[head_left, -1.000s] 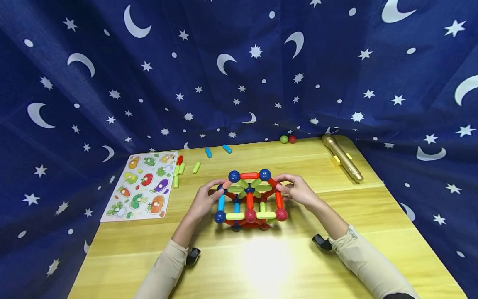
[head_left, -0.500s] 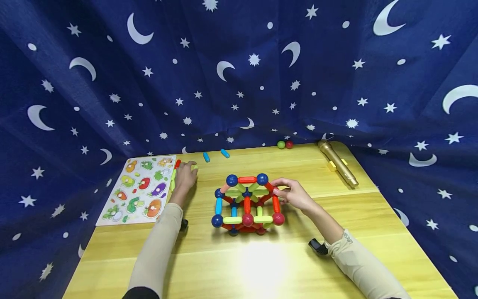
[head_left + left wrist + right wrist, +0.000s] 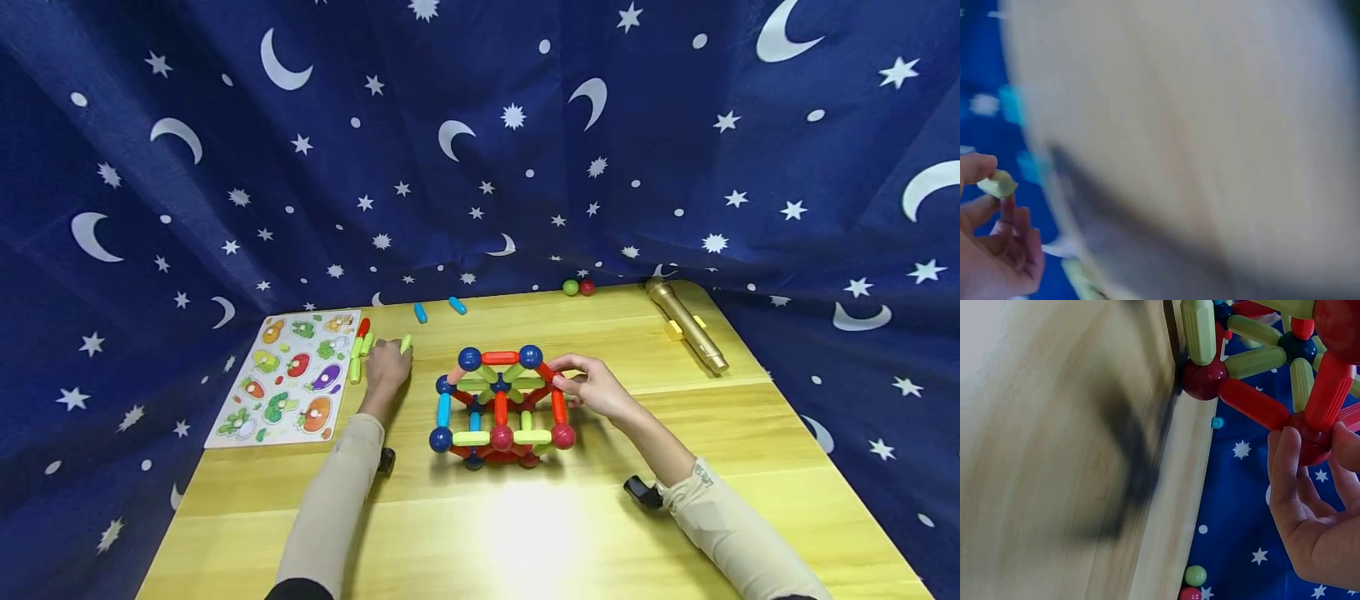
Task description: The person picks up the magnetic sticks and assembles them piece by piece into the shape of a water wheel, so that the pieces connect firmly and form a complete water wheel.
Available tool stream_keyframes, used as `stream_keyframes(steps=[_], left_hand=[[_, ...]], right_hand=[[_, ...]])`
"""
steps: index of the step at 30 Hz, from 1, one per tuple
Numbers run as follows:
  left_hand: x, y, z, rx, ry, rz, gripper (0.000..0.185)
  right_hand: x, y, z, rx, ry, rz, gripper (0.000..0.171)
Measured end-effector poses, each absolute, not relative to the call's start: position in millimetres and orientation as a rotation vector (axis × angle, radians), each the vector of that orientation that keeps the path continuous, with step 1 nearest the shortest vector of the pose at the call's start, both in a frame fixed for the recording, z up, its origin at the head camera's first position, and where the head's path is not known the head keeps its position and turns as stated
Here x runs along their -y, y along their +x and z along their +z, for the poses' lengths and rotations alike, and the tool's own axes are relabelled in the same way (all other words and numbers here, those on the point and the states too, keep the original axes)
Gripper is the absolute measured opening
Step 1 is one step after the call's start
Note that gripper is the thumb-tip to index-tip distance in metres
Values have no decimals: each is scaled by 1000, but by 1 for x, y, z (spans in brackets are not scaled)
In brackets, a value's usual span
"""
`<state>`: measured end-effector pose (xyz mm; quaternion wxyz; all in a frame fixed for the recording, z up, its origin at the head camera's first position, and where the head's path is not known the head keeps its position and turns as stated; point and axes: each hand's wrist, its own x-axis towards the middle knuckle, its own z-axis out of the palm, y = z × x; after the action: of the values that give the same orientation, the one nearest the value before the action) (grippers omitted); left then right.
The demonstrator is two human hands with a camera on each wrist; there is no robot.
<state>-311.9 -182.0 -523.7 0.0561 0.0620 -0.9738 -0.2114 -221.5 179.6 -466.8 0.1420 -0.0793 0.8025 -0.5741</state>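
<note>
A magnetic-stick frame (image 3: 501, 408) of red, blue and yellow-green rods joined by blue and red balls stands mid-table. My right hand (image 3: 596, 388) pinches a red ball (image 3: 1311, 453) at its right upper corner, between thumb and fingers. To the left, near the picture board, my left hand (image 3: 387, 367) holds a loose yellow-green rod (image 3: 999, 184) between thumb and fingertips. That rod is off the table in the left wrist view, where the background is blurred. A red rod (image 3: 363, 327) and several yellow-green rods (image 3: 355, 370) lie left of this hand.
The vegetable picture board (image 3: 234, 398) lies at the left. Two blue rods (image 3: 420, 312) lie near the back edge. A green ball (image 3: 571, 287) and a red ball (image 3: 587, 287) sit farther right, and a gold microphone (image 3: 686, 323) lies at the back right.
My left hand let go of the frame's left side, reached left to the loose rods and picked up a yellow-green one, then shifted slightly right. My right hand stays on the frame.
</note>
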Motion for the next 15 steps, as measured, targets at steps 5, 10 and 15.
stream_keyframes(steps=[5,10,15], left_hand=[[155,-271,-485,2658,179,-1232,32],[133,-216,-447,2589,-117,-1458,28],[119,-177,-435,2707,-374,-1389,25]], right_hand=[[-182,-223,-466,-2315,-244,-1651,31],[-182,-223,-467,-2322,-233,-1648,31],[-183,-223,-466,-2322,-236,-1649,32]])
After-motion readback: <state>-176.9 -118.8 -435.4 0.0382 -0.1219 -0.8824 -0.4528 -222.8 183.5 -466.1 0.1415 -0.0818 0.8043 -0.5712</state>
